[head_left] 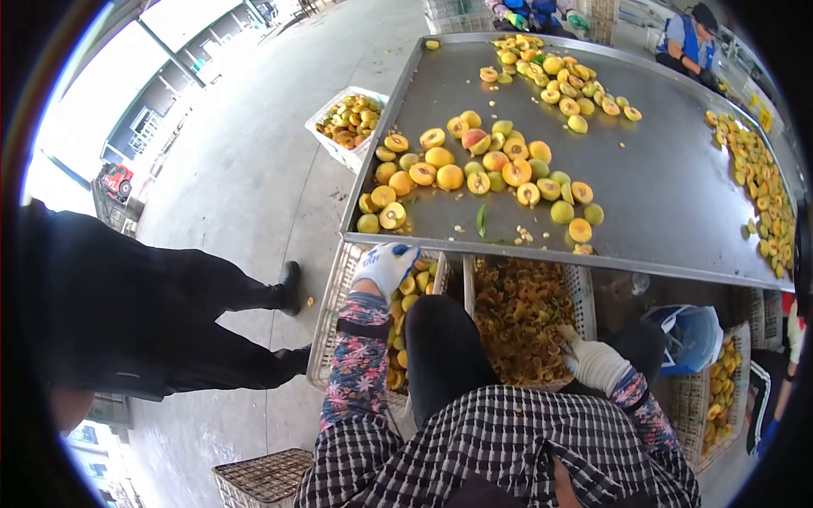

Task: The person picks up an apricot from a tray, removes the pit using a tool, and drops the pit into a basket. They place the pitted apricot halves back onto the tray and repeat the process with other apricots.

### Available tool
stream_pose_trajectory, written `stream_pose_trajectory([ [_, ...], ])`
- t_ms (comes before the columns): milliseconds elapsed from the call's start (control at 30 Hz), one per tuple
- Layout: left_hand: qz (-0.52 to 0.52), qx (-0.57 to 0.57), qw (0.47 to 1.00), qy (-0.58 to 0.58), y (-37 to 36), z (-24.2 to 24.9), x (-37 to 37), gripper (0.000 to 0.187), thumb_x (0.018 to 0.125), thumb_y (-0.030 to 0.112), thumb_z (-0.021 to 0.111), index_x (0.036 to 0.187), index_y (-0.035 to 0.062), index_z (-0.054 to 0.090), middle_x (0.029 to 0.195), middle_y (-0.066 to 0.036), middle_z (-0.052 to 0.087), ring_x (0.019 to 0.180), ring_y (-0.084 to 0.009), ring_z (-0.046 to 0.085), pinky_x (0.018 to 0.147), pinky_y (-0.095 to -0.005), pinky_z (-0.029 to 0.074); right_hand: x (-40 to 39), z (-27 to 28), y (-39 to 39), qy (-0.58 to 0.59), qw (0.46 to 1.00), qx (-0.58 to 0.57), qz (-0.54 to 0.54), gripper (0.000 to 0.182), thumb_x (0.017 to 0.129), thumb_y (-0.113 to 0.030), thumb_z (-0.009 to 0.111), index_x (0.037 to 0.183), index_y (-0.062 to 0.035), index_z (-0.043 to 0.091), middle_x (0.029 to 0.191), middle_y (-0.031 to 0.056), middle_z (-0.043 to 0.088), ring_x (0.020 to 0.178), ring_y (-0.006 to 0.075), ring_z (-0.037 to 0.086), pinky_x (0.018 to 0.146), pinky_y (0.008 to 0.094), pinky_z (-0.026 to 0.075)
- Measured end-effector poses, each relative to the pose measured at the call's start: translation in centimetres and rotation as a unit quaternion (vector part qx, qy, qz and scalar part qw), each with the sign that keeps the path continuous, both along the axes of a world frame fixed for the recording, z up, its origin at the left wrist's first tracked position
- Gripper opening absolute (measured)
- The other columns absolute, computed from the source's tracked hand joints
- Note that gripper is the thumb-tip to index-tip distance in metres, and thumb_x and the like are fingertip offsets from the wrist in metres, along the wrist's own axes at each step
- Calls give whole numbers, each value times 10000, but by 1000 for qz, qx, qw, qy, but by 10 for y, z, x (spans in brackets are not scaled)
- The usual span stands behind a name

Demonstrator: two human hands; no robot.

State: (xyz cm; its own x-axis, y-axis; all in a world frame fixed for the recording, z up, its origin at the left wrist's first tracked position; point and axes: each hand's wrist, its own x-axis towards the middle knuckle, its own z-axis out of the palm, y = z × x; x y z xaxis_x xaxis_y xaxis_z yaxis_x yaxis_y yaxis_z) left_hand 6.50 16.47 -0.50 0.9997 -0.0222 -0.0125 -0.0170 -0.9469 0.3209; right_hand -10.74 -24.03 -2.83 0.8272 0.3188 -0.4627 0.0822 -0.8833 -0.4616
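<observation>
My left hand (pixel 386 267), in a white glove with blue on it, is at the near-left rim of the metal table (pixel 644 186), above a crate (pixel 339 313) of halved yellow fruit like peaches or apricots. Its fingertips are partly hidden. My right hand (pixel 596 362), in a white knitted glove, hangs low by the right side of a crate of brownish scraps (pixel 521 313). Its fingers point toward the crate, and I cannot make out anything in them. Whole and halved fruit (pixel 491 161) lies on the table in front of me, with a green leaf (pixel 481 221) beside it.
More fruit lies at the table's far side (pixel 567 80) and right edge (pixel 762 186). A blue bucket (pixel 688 339) stands to my right. A filled white crate (pixel 349 127) is beyond the table's left edge. A person in dark clothes (pixel 169 305) stands left; co-workers (pixel 690 42) are across the table.
</observation>
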Motion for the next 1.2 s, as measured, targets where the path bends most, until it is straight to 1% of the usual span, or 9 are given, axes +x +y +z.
stream_pose_trajectory([
  [33, 6, 154, 984, -92, 9, -2, -1, 451, 901, 451, 621, 1177, 101, 692, 1164, -141, 687, 1110, -296, 628, 938, -354, 477, 5, 1, 1, -2, 1000, -19, 23, 569, 939, -268, 509, 1457, -85, 359, 880, 258, 667, 826, 427, 650, 765, 490, 519],
  [167, 107, 6, 990, -96, 36, -33, 69, 478, 903, 497, 571, 1179, 122, 682, 1185, -162, 657, 1123, -351, 594, 972, -441, 458, 17, -6, 6, -39, 997, -32, 59, 522, 932, -266, 522, 1413, -83, 432, 825, 229, 670, 787, 404, 655, 735, 488, 524],
  [367, 210, 203, 950, 112, -2, -44, 133, 797, 827, 667, 583, 1393, 107, 546, 1466, -120, 473, 1374, -321, 406, 1126, -479, 313, 17, -1, 9, -43, 996, -28, 78, 632, 939, -253, 526, 1505, -89, 298, 781, 224, 653, 757, 408, 648, 694, 488, 518],
  [600, 81, -111, 990, -35, -38, -47, 131, 501, 777, 296, 798, 1158, 69, 565, 1126, -127, 672, 1014, -339, 669, 923, -406, 532, 8, 1, 5, -51, 998, 45, 16, 612, 961, -271, 531, 1476, -47, 288, 876, 252, 668, 813, 421, 657, 724, 487, 520],
  [700, -42, -682, 724, 94, -73, -34, 112, 490, 898, 204, 689, 1341, 88, 517, 1199, -104, 620, 1061, -250, 640, 864, -399, 571, 9, 13, 8, -114, 981, 152, -33, 590, 957, -235, 547, 1460, -51, 300, 921, 260, 661, 846, 430, 650, 745, 479, 517],
  [900, -31, -903, 359, 235, -172, 30, -1, 446, 971, 459, 578, 1228, 95, 595, 1075, -100, 658, 989, -246, 641, 848, -417, 572, 26, 68, 27, -255, 932, 243, -85, 439, 959, -229, 569, 1314, -28, 406, 901, 247, 640, 853, 430, 649, 717, 470, 509],
  [967, 44, -916, 324, 233, -199, 30, -28, 505, 952, 548, 558, 1140, 84, 622, 1008, -122, 677, 995, -275, 639, 929, -464, 532, 28, 76, 33, -313, 914, 239, -93, 380, 956, -236, 581, 1244, -29, 442, 870, 230, 645, 824, 425, 653, 691, 472, 509],
  [1033, 28, -913, 347, 212, -217, 12, -39, 545, 969, 563, 509, 1131, 52, 608, 1087, -146, 657, 1009, -289, 639, 960, -489, 513, 33, 84, 40, -354, 907, 209, -95, 326, 950, -238, 596, 1169, -32, 471, 841, 211, 652, 787, 418, 657, 661, 472, 509],
  [1200, -235, -586, 768, -102, -214, 9, -64, 489, 936, 157, 668, 1345, 5, 448, 1200, -170, 621, 1085, -310, 640, 957, -409, 525, 38, 82, 38, -411, 907, 75, -53, 260, 921, -230, 636, 1054, -50, 503, 828, 166, 672, 769, 377, 674, 629, 457, 533],
])
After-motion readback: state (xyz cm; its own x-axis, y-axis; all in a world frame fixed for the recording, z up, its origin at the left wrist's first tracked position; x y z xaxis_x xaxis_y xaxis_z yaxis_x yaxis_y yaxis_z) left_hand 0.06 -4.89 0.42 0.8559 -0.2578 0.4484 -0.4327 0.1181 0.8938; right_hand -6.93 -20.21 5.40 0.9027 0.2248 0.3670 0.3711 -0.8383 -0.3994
